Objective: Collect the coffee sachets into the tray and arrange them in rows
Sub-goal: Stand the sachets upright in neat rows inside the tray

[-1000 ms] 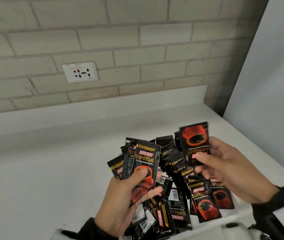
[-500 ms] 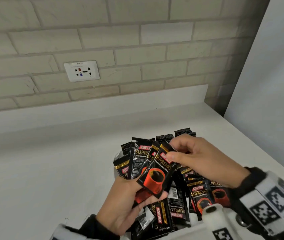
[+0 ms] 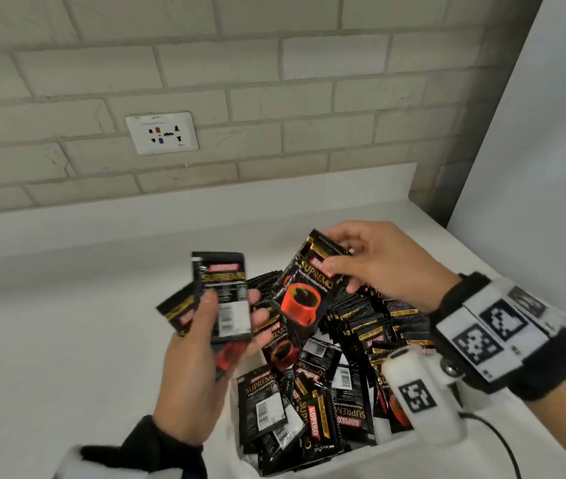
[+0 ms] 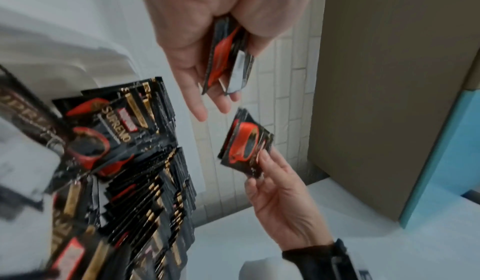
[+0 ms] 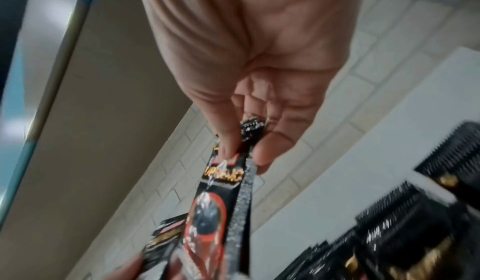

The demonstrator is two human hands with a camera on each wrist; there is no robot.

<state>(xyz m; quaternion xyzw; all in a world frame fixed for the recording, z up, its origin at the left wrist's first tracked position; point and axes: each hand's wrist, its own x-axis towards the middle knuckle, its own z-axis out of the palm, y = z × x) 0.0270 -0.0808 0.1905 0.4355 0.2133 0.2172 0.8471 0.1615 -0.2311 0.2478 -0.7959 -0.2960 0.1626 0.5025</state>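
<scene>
Black Kopiko Supremo coffee sachets (image 3: 312, 402) fill a white tray (image 3: 371, 458) at the counter's near edge, some standing in rows on the right (image 3: 388, 319), others loose in a heap. My left hand (image 3: 205, 344) holds a small stack of sachets (image 3: 226, 299) upright, thumb across the front; in the left wrist view that stack (image 4: 228, 58) sits in the palm. My right hand (image 3: 361, 261) pinches the top of one sachet with a red cup (image 3: 305, 292), tilted between the hands, and in the right wrist view that sachet (image 5: 221, 192) hangs from thumb and fingertip.
The tray sits on a white counter (image 3: 67, 323) against a pale brick wall with a white socket plate (image 3: 162, 133). A grey-white panel (image 3: 544, 150) bounds the right side. A black cable (image 3: 496, 433) runs by the tray's right corner.
My right hand has drawn its sachet up and to the right, away from the left hand's stack. My left hand has shifted left with the stack, which now shows a barcode side.
</scene>
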